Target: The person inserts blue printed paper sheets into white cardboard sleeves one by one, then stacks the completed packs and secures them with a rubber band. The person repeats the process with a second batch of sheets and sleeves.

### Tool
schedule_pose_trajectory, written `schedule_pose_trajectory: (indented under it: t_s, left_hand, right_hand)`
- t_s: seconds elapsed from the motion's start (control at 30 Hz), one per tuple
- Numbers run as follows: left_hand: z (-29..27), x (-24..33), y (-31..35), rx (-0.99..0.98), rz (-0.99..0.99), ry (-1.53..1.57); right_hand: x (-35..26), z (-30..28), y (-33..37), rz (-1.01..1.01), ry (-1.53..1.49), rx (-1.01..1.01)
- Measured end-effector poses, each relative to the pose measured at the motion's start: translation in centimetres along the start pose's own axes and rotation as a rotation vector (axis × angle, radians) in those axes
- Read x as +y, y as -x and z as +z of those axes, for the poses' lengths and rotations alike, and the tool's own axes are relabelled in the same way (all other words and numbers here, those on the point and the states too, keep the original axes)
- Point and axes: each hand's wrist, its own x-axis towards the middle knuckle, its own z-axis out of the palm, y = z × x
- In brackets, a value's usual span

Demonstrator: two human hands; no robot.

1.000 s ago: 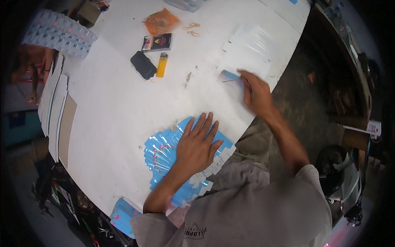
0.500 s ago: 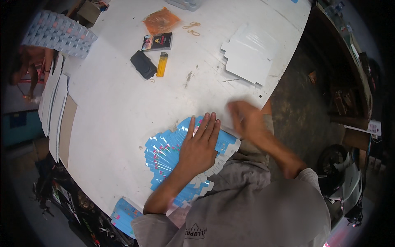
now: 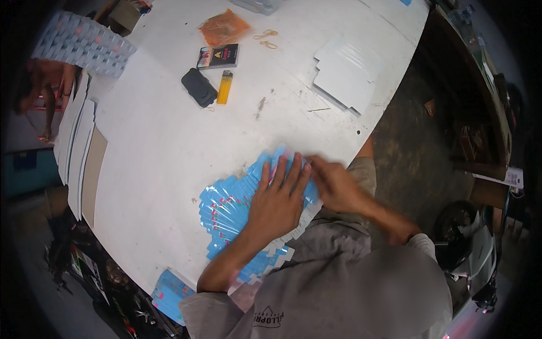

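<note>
- Left hand (image 3: 275,204) lay flat, fingers spread, on fanned blue sheets (image 3: 224,202).
- Right hand (image 3: 337,185) was beside it, grip unclear.
- White sheets (image 3: 345,76) lay well apart.

The person wears a loose, short-sleeved T-shirt (image 3: 333,265) in a dull, brownish grey, creased into soft folds toward the waist, its left sleeve (image 3: 209,308) and right sleeve (image 3: 420,247) both plain and ending near the elbows. A dark chest print (image 3: 268,317) sets a peaked, house-like outline beside a row of bold capitals. Below are khaki-brown shorts (image 3: 361,175), wrinkled and somewhat shadowed, while the forearms, left hand (image 3: 276,206) and right hand (image 3: 339,186) are bare, the right one slightly blurred.
</note>
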Motion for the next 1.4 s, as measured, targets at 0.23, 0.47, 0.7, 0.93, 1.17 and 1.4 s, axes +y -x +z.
schedule_pose_trajectory:
  t_s: [0.23, 0.47, 0.7, 0.93, 1.17, 1.4]
  left_hand:
    - [-0.6, -0.3, 0.1, -0.051, -0.007, 0.113]
    - [0.1, -0.9, -0.1, 0.011, 0.014, 0.135]
    - [-0.4, 0.2, 0.1, 0.065, -0.020, 0.023]
    - [-0.1, -0.4, 0.4, 0.034, -0.014, 0.084]
    - [0.0, -0.1, 0.3, 0.124, -0.083, 0.181]
    - [-0.1, -0.6, 0.4, -0.061, -0.031, 0.026]
  right_hand:
    - [3.4, -4.8, -5.8, -0.333, 0.848, 0.605]
    - [3.0, -3.2, -4.0, -0.246, 0.439, 0.364]
    - [0.4, 0.2, -0.8, -0.107, 0.206, 0.210]
    - [-0.6, -3.8, -3.7, 0.090, 0.180, 0.241]
    - [-0.2, -2.0, -1.9, 0.145, -0.293, -0.110]
    - [1.7, -2.6, -1.5, -0.094, 0.210, 0.158]
